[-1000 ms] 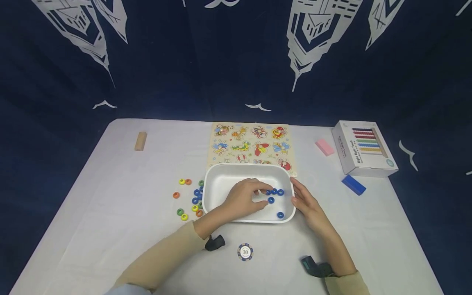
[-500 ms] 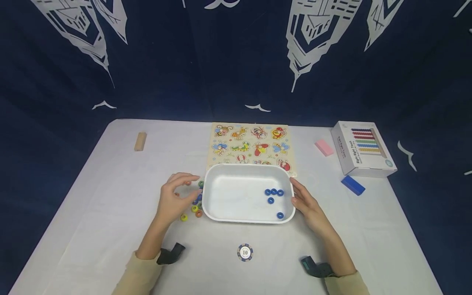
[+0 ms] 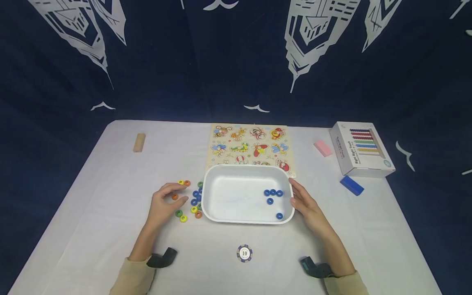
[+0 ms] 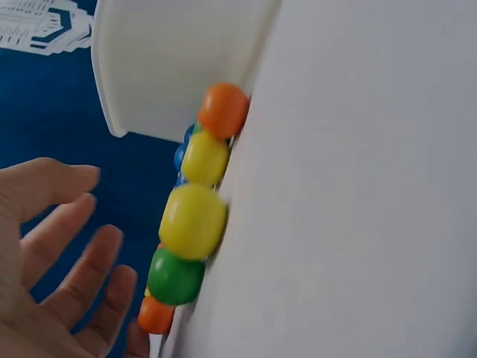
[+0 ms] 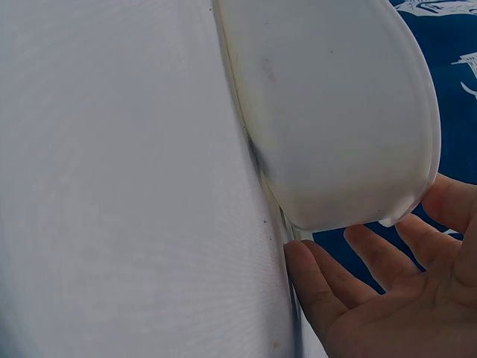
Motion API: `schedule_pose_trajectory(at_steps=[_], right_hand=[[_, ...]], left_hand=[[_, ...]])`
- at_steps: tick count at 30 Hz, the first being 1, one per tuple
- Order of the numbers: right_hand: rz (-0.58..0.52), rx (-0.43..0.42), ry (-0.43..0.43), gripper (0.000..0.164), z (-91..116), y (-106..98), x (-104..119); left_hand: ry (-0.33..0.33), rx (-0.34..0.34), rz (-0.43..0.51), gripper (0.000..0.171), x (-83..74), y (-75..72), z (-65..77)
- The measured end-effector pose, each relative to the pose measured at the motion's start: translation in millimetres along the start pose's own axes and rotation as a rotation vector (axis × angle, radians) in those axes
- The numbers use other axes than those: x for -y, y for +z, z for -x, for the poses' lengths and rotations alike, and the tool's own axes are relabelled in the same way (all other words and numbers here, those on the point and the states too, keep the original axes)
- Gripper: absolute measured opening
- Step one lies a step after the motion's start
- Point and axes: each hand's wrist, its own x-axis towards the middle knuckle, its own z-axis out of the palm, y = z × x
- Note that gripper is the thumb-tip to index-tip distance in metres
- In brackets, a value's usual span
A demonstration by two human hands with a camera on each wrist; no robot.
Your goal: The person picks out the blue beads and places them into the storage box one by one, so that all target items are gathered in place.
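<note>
My left hand [image 3: 161, 207] hovers over the left part of the table, its thumb and fingers apart around an orange bead [image 3: 175, 197] without visibly touching it. Several blue, green, yellow and orange beads lie to its right; in the left wrist view a large yellow bead [image 4: 193, 221] is close to the loosely bent fingers. A white tray [image 3: 236, 222] stands beside the beads, with several blue beads [image 3: 270, 201] in its right half. At the tray's right end, my right hand [image 3: 311, 211] rests its fingertips against the outer wall, as the right wrist view also shows.
Behind the tray lies an insect picture board [image 3: 241, 143], partly covered by it. A poker chip [image 3: 244, 253] is in front. On the right are a white box [image 3: 363, 149], a pink block [image 3: 323, 148] and a blue block [image 3: 352, 185]. A wooden block [image 3: 139, 142] lies back left.
My left hand has left the tray's inside and moved left to the loose beads. The blue beads in the tray stay put. My right hand keeps its place at the tray.
</note>
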Motion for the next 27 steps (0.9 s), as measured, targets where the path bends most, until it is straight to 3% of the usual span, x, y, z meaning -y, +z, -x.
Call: schedule_pose_trajectory(at_steps=[6, 19, 23, 27], right_hand=[[-0.003, 0.0, 0.0, 0.051, -0.3, 0.8, -0.6], [-0.003, 0.001, -0.006, 0.051, -0.3, 0.6, -0.2], [-0.001, 0.006, -0.006, 0.051, -0.5, 0.9, -0.1], [0.004, -0.002, 0.003, 0.051, -0.1, 0.5, 0.7]], left_hand=[[0.007, 0.109, -0.119, 0.029, 6.4, 7.3, 1.8], [0.023, 0.107, -0.283, 0.022, 3.8, 14.3, 0.6], [0.012, 0.057, -0.239, 0.022, -12.2, 8.7, 0.3], [0.092, -0.009, -0.095, 0.021, -40.7, 9.7, -5.7]])
